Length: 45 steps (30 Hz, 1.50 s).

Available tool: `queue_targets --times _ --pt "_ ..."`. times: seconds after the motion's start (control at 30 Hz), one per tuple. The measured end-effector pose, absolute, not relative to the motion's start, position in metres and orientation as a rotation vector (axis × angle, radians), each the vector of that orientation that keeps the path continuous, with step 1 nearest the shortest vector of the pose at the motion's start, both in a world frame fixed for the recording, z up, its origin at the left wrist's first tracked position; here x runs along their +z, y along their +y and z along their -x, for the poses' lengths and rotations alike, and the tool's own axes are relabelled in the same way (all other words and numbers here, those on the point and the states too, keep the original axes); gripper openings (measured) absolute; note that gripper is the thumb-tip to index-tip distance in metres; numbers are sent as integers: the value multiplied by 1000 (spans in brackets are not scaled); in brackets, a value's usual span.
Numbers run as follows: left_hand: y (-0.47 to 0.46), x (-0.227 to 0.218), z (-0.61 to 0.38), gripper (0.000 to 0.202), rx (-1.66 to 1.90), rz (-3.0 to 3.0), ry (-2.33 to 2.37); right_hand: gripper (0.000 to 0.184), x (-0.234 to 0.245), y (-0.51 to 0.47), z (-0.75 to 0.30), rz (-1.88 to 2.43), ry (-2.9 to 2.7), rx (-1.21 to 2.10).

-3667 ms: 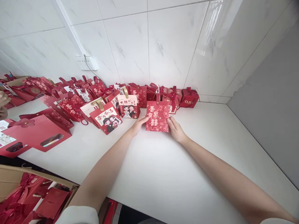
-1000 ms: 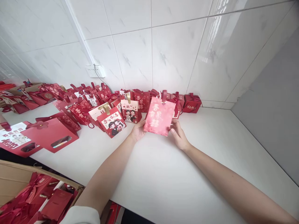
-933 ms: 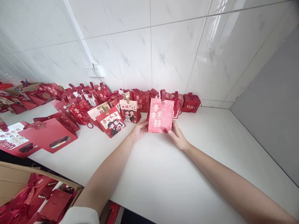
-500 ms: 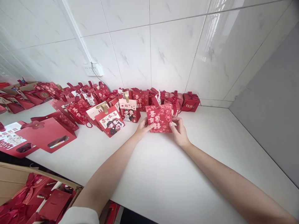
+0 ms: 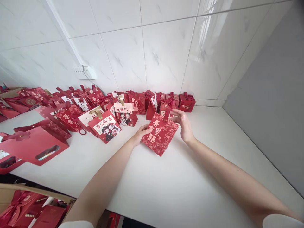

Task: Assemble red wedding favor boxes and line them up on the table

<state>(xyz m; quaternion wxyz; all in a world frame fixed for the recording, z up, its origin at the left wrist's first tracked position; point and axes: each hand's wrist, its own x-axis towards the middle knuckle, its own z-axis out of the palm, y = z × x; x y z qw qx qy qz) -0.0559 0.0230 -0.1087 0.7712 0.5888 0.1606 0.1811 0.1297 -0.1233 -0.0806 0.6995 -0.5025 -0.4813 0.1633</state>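
Observation:
A red gift box (image 5: 161, 136) with pink floral print and pale lettering is tilted over the white table in front of me. A dark red ribbon handle (image 5: 167, 113) rises from its top edge. My left hand (image 5: 139, 135) grips the box's left side, thumb on the printed face and the other fingers hidden behind. Beside the upper right corner, my right hand (image 5: 186, 126) has its fingers stretched towards the handle, with the thumb apart from the printed face. Whether its fingertips touch the box or ribbon is hard to tell.
Red gift boxes (image 5: 137, 103) line the tiled wall (image 5: 166, 57). A box with a cartoon couple (image 5: 106, 128) and a larger box with a window (image 5: 35, 142) stand to the left. A carton (image 5: 35, 190) of red boxes sits lower left. A grey panel (image 5: 268, 104) bounds the right.
The box has moved nearer to me and turned clockwise. My right hand has let go of its right edge and moved up beside the handle. The view has shifted slightly right.

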Motion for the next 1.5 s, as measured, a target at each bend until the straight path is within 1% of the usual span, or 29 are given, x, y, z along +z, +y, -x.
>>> queue_targets --times 0.03,0.13,0.2,0.4,0.47,0.73,0.9,0.97,1.03,1.1,1.2,1.27,1.37,1.43,1.5 --pt "22 -108 55 44 391 -1290 333 50 -70 -127 -132 1144 -1145 445" --pt "19 -105 52 42 408 -1338 297 42 -44 -136 -132 1245 -1278 614" --pt "14 -104 50 41 437 -1378 283 41 -32 -141 -128 1298 -1287 641" --pt "-2 -105 44 33 499 -1444 249 42 -22 -147 -125 1392 -1167 477" --pt "-5 -104 42 32 503 -1451 248 47 -23 -147 -127 1428 -1138 429" --pt "-6 -106 40 39 503 -1515 256 53 -25 -145 -130 1424 -1116 385" --pt "-10 -103 42 43 520 -1876 288 50 -25 -146 -134 1447 -1186 363" --pt "-16 -96 42 44 629 -2018 258 49 -23 -149 -134 1418 -1307 412" --pt "-25 -87 42 45 822 -2069 234 48 -20 -153 -130 1399 -1443 428" --pt "-35 -77 40 40 977 -2090 238 46 -17 -156 -126 1424 -1539 363" --pt "-45 -62 38 31 1044 -2152 246 41 -10 -163 -124 1504 -1662 214" --pt "-47 -49 39 27 986 -2211 226 36 -3 -168 -127 1547 -1764 148" --pt "-48 -24 41 26 731 -2451 216 29 7 -177 -134 1586 -1891 90" --pt "-50 -7 41 23 570 -2643 230 27 12 -183 -139 1604 -1949 60" --pt "-53 5 39 24 496 -2767 257 27 15 -187 -141 1619 -1980 40"
